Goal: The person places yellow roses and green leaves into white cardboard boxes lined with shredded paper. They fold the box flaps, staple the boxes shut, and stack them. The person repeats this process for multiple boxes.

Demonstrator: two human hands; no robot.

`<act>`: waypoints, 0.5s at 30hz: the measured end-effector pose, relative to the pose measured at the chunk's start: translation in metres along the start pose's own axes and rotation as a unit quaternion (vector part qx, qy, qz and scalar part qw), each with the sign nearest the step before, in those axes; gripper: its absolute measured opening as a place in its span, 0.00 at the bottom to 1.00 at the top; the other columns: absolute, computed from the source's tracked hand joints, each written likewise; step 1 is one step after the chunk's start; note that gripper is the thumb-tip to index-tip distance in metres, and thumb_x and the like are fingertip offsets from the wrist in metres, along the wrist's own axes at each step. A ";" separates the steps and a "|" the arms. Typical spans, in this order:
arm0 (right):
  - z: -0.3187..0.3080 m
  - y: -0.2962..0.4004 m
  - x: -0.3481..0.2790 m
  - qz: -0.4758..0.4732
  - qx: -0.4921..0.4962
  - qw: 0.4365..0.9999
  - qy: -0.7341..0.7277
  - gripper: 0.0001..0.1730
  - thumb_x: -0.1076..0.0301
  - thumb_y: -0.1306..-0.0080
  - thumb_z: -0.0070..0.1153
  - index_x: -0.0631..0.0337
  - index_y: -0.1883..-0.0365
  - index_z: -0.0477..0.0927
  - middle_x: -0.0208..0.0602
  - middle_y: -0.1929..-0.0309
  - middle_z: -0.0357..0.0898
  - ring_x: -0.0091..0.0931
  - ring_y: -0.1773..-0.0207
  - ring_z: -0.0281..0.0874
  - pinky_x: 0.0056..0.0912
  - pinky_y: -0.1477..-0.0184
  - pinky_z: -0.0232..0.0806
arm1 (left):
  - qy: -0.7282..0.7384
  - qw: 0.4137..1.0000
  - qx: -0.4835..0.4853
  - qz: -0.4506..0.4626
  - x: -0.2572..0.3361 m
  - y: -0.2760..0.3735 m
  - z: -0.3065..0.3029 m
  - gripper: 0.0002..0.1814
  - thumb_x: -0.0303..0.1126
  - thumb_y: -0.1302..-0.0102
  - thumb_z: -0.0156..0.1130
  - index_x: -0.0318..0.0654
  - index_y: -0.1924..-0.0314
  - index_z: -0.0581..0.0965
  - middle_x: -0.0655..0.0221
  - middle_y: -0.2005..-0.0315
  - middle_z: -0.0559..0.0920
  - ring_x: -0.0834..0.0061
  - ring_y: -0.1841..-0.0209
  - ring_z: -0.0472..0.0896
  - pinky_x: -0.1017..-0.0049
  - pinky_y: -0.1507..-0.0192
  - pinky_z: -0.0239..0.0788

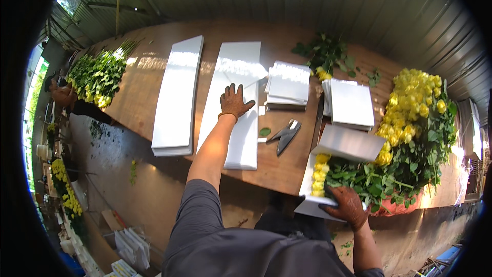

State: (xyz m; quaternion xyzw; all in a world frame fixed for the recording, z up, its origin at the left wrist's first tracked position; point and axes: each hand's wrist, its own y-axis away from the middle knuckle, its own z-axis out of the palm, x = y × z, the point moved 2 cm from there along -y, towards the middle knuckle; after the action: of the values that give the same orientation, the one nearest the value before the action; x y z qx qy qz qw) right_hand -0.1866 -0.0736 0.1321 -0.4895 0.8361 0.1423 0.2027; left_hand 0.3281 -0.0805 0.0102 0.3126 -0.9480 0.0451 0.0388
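Note:
My left hand point(233, 102), in a brown glove with dark fingertips, lies with fingers spread on a stack of long white sheets point(238, 146). On my right, my gloved right hand point(347, 205) rests at the near edge of a white wrapper point(307, 179) around yellow roses point(319, 175). Its dark fingertips touch the lower flap and the leaves; whether they pinch anything is hidden. A raised white flap point(349, 142) stands over the roses' leafy stems point(357, 177). Between my hands lie dark-handled shears point(286, 136) and a loose leaf point(265, 132).
Another long white stack point(178, 96) lies left, smaller white stacks point(288, 84) point(351, 102) right of centre. Yellow roses point(411, 111) heap at the right end of the wooden table point(215, 32). At far left, another person's hand point(63, 94) is beside more roses point(100, 75).

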 end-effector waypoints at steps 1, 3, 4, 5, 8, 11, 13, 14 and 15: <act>0.000 0.000 0.000 0.006 -0.005 1.000 0.000 0.37 0.49 0.46 0.73 0.58 0.41 0.80 0.42 0.59 0.79 0.42 0.53 0.78 0.46 0.47 0.71 | -0.038 0.998 0.044 0.014 0.007 -0.012 -0.001 0.47 0.62 0.45 0.70 0.40 0.33 0.70 0.56 0.39 0.71 0.56 0.38 0.70 0.59 0.45 0.71; -0.001 -0.001 -0.001 0.012 -0.002 1.000 0.011 0.38 0.50 0.49 0.74 0.57 0.41 0.80 0.40 0.60 0.80 0.40 0.53 0.79 0.45 0.47 0.71 | -0.049 0.998 -0.022 -0.023 0.018 -0.040 0.003 0.50 0.66 0.45 0.68 0.43 0.30 0.68 0.57 0.37 0.69 0.58 0.35 0.68 0.58 0.43 0.69; 0.001 0.001 0.000 0.006 -0.004 1.000 0.024 0.38 0.50 0.50 0.75 0.58 0.42 0.81 0.39 0.60 0.80 0.39 0.53 0.79 0.45 0.47 0.71 | -0.059 0.997 -0.041 -0.037 0.021 -0.046 0.010 0.52 0.68 0.46 0.67 0.44 0.29 0.66 0.57 0.36 0.68 0.57 0.33 0.67 0.56 0.41 0.67; 0.000 0.000 0.003 0.000 -0.007 0.999 0.036 0.39 0.50 0.52 0.75 0.58 0.43 0.81 0.39 0.61 0.80 0.39 0.54 0.79 0.45 0.47 0.71 | -0.070 0.994 -0.060 -0.052 0.023 -0.051 0.016 0.53 0.69 0.46 0.66 0.45 0.27 0.64 0.56 0.34 0.67 0.56 0.31 0.65 0.54 0.40 0.65; 0.005 0.000 0.006 0.009 -0.017 0.999 0.037 0.39 0.50 0.54 0.76 0.58 0.45 0.81 0.38 0.62 0.80 0.39 0.54 0.79 0.46 0.47 0.71 | -0.078 0.994 -0.037 -0.072 0.023 -0.042 0.034 0.53 0.71 0.50 0.68 0.47 0.31 0.68 0.57 0.41 0.72 0.55 0.37 0.70 0.54 0.43 0.64; 0.004 -0.003 0.003 0.032 -0.020 0.999 0.037 0.37 0.50 0.55 0.76 0.58 0.47 0.82 0.38 0.63 0.80 0.39 0.55 0.80 0.46 0.46 0.71 | -0.081 0.994 0.017 -0.071 0.032 -0.032 0.017 0.44 0.69 0.50 0.70 0.46 0.42 0.75 0.62 0.56 0.78 0.59 0.52 0.79 0.60 0.55 0.71; 0.003 -0.006 0.004 0.022 -0.017 0.999 0.031 0.37 0.50 0.56 0.76 0.59 0.48 0.82 0.37 0.63 0.80 0.38 0.56 0.80 0.47 0.46 0.71 | -0.087 0.994 0.015 -0.071 0.036 -0.033 0.015 0.41 0.70 0.49 0.69 0.45 0.47 0.77 0.63 0.59 0.79 0.61 0.56 0.81 0.62 0.61 0.74; 0.001 -0.006 0.002 0.021 -0.024 0.999 0.029 0.37 0.50 0.56 0.76 0.59 0.48 0.82 0.37 0.63 0.80 0.38 0.55 0.80 0.47 0.45 0.71 | -0.094 0.994 0.012 -0.061 0.034 -0.029 0.016 0.37 0.69 0.45 0.67 0.44 0.52 0.79 0.63 0.61 0.81 0.60 0.57 0.83 0.61 0.63 0.76; -0.001 -0.005 0.002 0.023 -0.029 0.999 0.029 0.38 0.50 0.56 0.76 0.59 0.48 0.82 0.37 0.63 0.80 0.38 0.55 0.80 0.47 0.45 0.71 | -0.083 0.995 0.005 -0.055 0.034 -0.027 0.017 0.36 0.69 0.44 0.67 0.43 0.53 0.79 0.63 0.62 0.81 0.60 0.58 0.83 0.60 0.63 0.76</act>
State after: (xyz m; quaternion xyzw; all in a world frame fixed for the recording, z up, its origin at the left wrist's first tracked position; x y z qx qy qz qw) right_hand -0.1829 -0.0779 0.1323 -0.4796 0.8483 0.1569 0.1604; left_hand 0.3164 -0.1242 -0.0018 0.3668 -0.9292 0.0214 -0.0397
